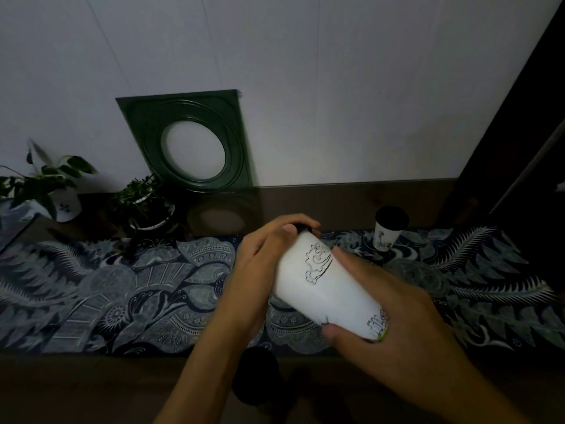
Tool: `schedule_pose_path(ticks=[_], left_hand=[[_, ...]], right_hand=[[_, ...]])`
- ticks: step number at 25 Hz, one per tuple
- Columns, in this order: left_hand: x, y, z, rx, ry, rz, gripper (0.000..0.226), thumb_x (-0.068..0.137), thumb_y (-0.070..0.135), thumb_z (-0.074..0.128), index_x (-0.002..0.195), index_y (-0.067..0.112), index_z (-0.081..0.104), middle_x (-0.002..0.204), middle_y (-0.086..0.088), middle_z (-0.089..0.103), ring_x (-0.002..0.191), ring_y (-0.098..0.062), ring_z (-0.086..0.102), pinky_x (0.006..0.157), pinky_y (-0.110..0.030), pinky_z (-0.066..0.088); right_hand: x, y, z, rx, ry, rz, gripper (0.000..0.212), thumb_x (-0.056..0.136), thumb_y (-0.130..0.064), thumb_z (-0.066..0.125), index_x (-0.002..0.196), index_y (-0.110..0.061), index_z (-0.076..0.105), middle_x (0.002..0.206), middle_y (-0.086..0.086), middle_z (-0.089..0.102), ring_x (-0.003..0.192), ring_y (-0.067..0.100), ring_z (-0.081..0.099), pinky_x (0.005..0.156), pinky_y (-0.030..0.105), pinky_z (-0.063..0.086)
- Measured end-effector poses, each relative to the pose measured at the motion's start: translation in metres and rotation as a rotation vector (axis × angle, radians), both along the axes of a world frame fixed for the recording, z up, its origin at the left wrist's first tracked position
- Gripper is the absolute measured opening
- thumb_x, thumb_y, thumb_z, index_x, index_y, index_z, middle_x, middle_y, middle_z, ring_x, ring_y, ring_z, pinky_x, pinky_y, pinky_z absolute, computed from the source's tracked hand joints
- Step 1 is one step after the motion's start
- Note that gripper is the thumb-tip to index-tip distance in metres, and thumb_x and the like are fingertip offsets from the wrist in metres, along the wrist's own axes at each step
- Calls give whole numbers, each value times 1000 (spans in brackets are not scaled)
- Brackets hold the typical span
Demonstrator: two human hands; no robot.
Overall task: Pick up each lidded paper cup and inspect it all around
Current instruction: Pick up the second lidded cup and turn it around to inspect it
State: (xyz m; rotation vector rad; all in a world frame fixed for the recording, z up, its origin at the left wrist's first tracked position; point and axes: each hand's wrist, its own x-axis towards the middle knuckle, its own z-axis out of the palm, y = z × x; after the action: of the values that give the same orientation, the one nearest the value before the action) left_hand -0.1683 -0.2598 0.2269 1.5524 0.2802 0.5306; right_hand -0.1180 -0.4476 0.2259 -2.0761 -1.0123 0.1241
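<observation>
Both hands hold a tilted white lidded paper cup (324, 280), left hand (263, 255) curled round its black lid, right hand (394, 319) gripping its base; it looks light, crushable.

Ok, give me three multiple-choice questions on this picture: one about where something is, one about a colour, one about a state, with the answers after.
1. Where does the second black-lidded white paper cup stand?
A. far right on the patterned blue cloth
B. beside the potted plants
C. under the frame

2. What colour is the square frame with a round opening leaning on the wall?
A. red
B. dark green
C. yellow

3. How is the white paper cup with line drawings held?
A. upright on the cloth
B. tilted, in both hands
C. lying untouched

Answers:
1 A, it stands upright at the cloth's far right.
2 B, its moulding is dark green.
3 B, the left hand holds the lid end and the right hand the base.
</observation>
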Motion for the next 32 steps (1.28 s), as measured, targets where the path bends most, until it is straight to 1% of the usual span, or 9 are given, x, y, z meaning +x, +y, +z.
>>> schedule_pose_path(ticks=[5, 10, 12, 14, 16, 18, 24, 27, 32], left_hand=[[-2, -2, 2, 83, -57, -18, 35, 89, 34, 47, 103, 18, 75, 113, -7, 74, 109, -29, 66, 98, -60, 48], [-3, -6, 0, 94, -175, -36, 39, 92, 36, 44, 110, 14, 70, 118, -11, 71, 112, -34, 64, 96, -61, 48], [-1, -6, 2, 41, -175, 5, 37, 91, 35, 45, 105, 14, 72, 114, -9, 73, 107, -33, 66, 91, -51, 53], [5, -3, 1, 3, -87, 78, 32, 91, 27, 45, 97, 20, 76, 106, -4, 76, 101, -30, 68, 84, -39, 57], [10, -1, 0, -20, 23, 111, 34, 92, 19, 45, 89, 26, 78, 97, 2, 78, 97, -26, 69, 79, -32, 57], [11, 0, 0, -13, 52, 97, 32, 88, 23, 48, 88, 25, 79, 95, 2, 79, 93, -26, 71, 77, -33, 57], [-2, 0, 12, 15, -75, -12, 35, 89, 28, 50, 106, 9, 73, 107, -10, 76, 98, -33, 69, 84, -45, 57], [1, -3, 11, 35, -138, -31, 38, 87, 36, 48, 104, 15, 73, 110, -9, 74, 101, -35, 67, 84, -45, 57], [18, -15, 8, -140, 17, 123, 30, 94, 25, 46, 89, 24, 76, 94, -4, 77, 85, -25, 69, 65, -36, 56]], right_hand=[[2, 0, 8, 339, 906, 67, 59, 57, -36, 82, 113, -47, 67, 108, 0, 76, 68, 14, 74, 48, 23, 55], [11, -1, 13, 352, 1173, 82, 63, 61, -41, 77, 120, -24, 65, 89, 21, 75, 45, 28, 63, 37, 23, 45], [10, -1, 20, 310, 964, 73, 57, 65, -45, 75, 120, -42, 61, 100, 4, 76, 55, 22, 70, 39, 25, 50], [8, -1, 22, 90, 370, 71, 65, 67, -51, 73, 127, -54, 48, 116, -22, 64, 79, 9, 71, 55, 21, 56], [8, 1, 13, -133, -245, 77, 79, 70, -61, 63, 141, -43, 34, 128, -22, 52, 88, 6, 65, 65, 26, 59], [6, 2, 6, -157, -335, 87, 85, 71, -62, 60, 146, -39, 27, 128, -12, 54, 86, 8, 65, 66, 34, 60], [4, 5, 17, 183, 553, 98, 64, 67, -31, 85, 121, -50, 55, 107, -22, 70, 87, 2, 71, 62, 19, 59], [13, 4, 21, 339, 987, 124, 51, 61, -29, 82, 111, -36, 70, 99, 8, 77, 56, 21, 70, 39, 24, 51], [30, 5, 17, 380, 1032, 0, 39, 72, -41, 67, 108, -25, 70, 93, 15, 75, 51, 28, 68, 37, 26, 50]])
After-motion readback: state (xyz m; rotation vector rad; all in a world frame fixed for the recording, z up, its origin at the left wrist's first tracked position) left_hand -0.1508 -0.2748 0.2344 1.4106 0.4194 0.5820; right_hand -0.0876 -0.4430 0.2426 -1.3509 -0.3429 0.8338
